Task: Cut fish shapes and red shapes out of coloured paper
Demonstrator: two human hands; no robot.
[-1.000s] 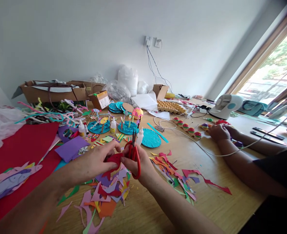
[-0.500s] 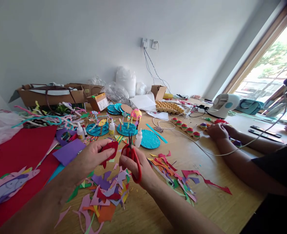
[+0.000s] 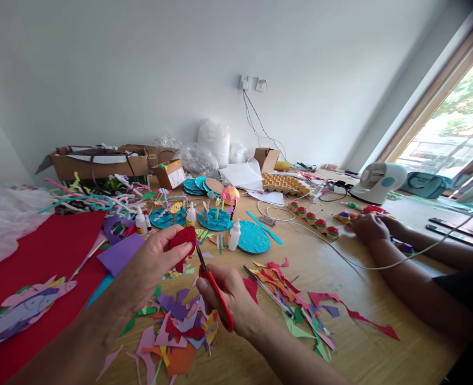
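My left hand (image 3: 156, 262) pinches a small cut piece of dark red paper (image 3: 183, 241) between thumb and fingers. In my right hand (image 3: 230, 297) is a pair of scissors (image 3: 219, 299) with red handles, its fingers wrapped through the loops. The blades point up and left, their tips beside the right edge of the red paper. Below both hands lies a heap of coloured paper scraps (image 3: 178, 326). A second heap of paper offcuts (image 3: 276, 283) is to the right, with a slim pointed tool lying across it.
Glue bottles (image 3: 234, 236) stand before blue decorated discs (image 3: 253, 237). Red paper sheets (image 3: 39, 251) and paper fish (image 3: 28, 307) lie left. A co-worker's hands (image 3: 368, 227) work at right near painted egg-carton strips (image 3: 314, 220), a white cable (image 3: 352, 264) and a fan (image 3: 379, 182).
The scissors have tilted from nearly upright toward the left, bringing their tips close to the red paper. The whole scene has shifted slightly right and down in view.
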